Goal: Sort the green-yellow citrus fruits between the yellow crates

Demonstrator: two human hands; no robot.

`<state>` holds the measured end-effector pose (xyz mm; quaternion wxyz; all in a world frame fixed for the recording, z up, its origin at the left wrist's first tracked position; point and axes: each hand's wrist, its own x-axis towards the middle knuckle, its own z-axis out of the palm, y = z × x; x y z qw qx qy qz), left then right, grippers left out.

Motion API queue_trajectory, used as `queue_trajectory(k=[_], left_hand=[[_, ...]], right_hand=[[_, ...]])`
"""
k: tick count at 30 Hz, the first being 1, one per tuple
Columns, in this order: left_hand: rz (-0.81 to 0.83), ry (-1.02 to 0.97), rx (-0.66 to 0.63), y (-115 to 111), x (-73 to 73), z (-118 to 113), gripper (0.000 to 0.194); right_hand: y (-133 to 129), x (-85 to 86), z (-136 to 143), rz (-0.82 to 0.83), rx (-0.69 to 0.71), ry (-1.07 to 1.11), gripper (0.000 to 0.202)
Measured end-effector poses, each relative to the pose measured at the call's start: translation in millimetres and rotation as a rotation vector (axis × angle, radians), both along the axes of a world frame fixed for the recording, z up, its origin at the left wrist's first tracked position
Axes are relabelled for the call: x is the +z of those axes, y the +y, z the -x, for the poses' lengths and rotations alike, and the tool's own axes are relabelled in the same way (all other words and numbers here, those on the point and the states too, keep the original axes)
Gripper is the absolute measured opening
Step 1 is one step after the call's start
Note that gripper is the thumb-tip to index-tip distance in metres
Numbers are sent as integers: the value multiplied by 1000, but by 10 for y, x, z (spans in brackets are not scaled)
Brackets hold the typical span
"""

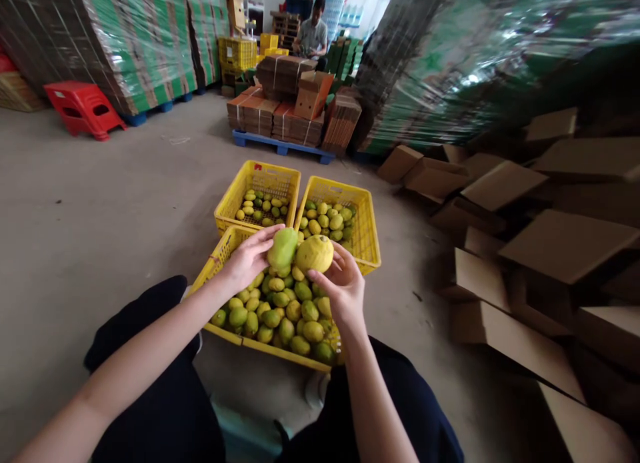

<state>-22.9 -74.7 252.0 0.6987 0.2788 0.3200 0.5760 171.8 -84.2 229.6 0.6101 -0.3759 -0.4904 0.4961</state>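
Note:
In my left hand [250,257] is a green lemon [283,248], gripped by the fingers from its left side. My right hand [345,283] holds a larger yellow lemon [315,253] between thumb and fingers. The two fruits are side by side, above a yellow crate [235,341] full of green and yellow lemons [287,330]. Just behind it stand two more yellow crates. The back left crate [223,209] has a layer of lemons on its bottom, and the back right crate [371,233] holds a heap of them.
Empty cardboard boxes [570,246] lie piled on the right. Bundled flat cartons [255,109] rest on a blue pallet [280,145] ahead. A red stool [85,108] stands at left near wrapped stacks [150,43]. A person [314,33] sits at the back.

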Motion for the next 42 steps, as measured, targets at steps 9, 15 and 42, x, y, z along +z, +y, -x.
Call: queue_trajectory(k=[9,15,42], left_hand=[[183,-192,-44,-73,-167,-202,27],[356,-219,50,-9,-253,-301,24],[370,-559,38,213,-359,-390,27]], right_hand=[[-80,-273,434,247,56,286,55],[13,-244,463,403,65,416,34],[227,-352,391,397,74,770,14]])
